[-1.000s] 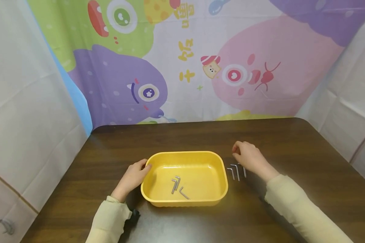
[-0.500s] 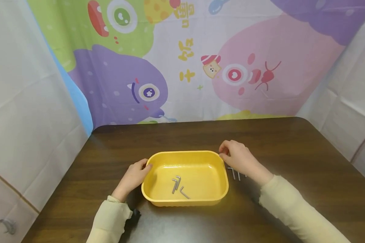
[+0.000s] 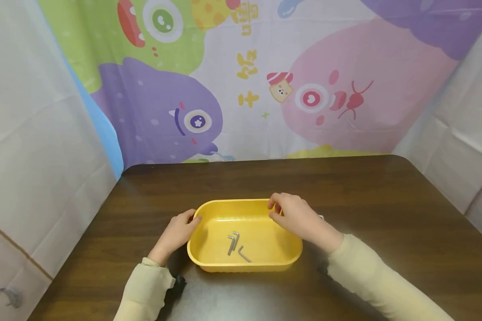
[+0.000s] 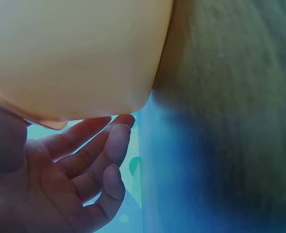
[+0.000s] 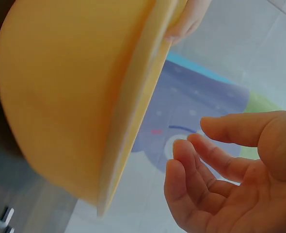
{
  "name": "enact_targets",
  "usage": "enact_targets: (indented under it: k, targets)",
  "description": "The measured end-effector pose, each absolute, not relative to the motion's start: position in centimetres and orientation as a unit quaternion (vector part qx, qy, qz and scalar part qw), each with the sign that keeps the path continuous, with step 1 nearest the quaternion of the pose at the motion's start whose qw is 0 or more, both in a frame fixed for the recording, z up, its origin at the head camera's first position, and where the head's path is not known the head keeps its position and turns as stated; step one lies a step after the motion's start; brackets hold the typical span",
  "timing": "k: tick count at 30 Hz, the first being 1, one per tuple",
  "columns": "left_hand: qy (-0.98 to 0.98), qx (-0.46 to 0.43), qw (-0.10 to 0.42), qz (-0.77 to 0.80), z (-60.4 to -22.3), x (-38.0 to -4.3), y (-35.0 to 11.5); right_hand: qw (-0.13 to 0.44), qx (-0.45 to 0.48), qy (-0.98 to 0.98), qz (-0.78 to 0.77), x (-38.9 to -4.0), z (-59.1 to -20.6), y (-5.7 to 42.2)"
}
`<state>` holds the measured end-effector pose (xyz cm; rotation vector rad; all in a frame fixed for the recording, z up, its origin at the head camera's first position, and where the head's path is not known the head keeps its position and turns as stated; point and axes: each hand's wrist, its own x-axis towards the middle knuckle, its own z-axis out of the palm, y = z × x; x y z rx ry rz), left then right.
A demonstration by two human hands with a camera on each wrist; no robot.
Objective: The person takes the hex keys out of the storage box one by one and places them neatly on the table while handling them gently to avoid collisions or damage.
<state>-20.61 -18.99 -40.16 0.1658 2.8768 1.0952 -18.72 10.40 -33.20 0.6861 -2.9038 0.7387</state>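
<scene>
My left hand (image 3: 178,232) grips the left rim of a yellow plastic tray (image 3: 241,268). Its thumb lies over the rim and the fingers (image 4: 116,145) are outside, against the wall. Three L-shaped metal hex keys (image 3: 230,245) lie on the tray floor. Over the tray's far right corner hovers my right hand (image 3: 297,218). In the right wrist view its fingers (image 5: 174,179) are loosely bent, thumb apart, and nothing shows between them. Behind that hand, the end of another hex key (image 3: 321,217) peeks out on the table; metal ends (image 5: 7,216) also show in the right wrist view.
The dark wooden table (image 3: 164,183) carries the tray. A cartoon-printed cloth (image 3: 249,133) hangs behind its far edge, with pale sheets (image 3: 44,133) at both sides. A small black object (image 3: 179,285) is by the left sleeve.
My right hand has moved left from above the hex keys on the table to over the tray's right side, now covering most of those keys. My left hand stays on the rim.
</scene>
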Motion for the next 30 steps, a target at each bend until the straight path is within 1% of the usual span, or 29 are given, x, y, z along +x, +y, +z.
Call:
enact_targets:
  k: [11, 30]
  targets:
    - [0.931, 0.057, 0.032, 0.359, -40.2, -20.3, -19.1, 0.019, 0.273, -0.937, 0.219, -17.6, -34.5, 7.5]
    - [0.931, 0.054, 0.029, 0.359, -40.2, -20.6, -18.9, 0.005, 0.317, -0.928, 0.194, -16.8, -36.9, 4.9]
